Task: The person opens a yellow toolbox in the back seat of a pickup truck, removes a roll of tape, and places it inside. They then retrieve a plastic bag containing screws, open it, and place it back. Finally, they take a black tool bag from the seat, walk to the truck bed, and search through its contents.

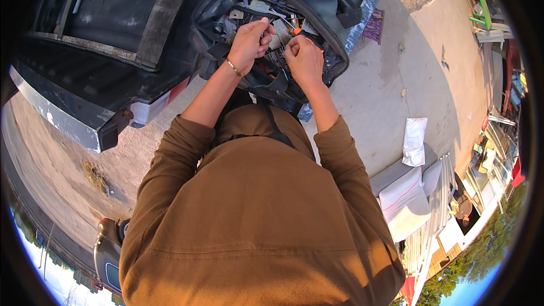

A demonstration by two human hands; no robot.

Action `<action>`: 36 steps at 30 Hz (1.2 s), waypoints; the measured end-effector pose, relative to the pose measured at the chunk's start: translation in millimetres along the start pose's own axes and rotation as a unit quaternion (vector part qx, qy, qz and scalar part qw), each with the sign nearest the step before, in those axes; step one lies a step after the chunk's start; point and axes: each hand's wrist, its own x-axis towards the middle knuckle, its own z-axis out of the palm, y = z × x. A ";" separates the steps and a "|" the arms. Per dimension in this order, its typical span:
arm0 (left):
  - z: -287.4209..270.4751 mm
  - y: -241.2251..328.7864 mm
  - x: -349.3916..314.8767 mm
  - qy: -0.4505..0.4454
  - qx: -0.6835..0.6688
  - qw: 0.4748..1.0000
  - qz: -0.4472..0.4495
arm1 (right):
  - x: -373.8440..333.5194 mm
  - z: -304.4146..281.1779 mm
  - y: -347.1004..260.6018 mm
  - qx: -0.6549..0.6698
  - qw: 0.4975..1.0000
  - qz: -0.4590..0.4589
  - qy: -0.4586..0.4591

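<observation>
A dark, wide-mouthed tool bag lies unzipped in front of me, packed with a jumble of small tools and parts. Over its opening, my left hand has its fingers curled, with thumb and forefinger closed together. My right hand is closed in a pinch a short way to the right, the two hands apart. Whatever either pinch holds is too small to make out. Beyond my right hand, an orange-red piece shows among the contents, and a pale piece sits near the bag's left side.
To the left is a truck's black bed with its lowered tailgate and a wooden plank. On the concrete at right lie a purple item and a white sack. Metal lengths are piled at lower right, near another person.
</observation>
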 end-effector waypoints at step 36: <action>1.9 -10.8 5.6 0.035 0.081 0.994 0.059 | 18.5 -43.3 -34.3 0.421 0.906 0.022 0.017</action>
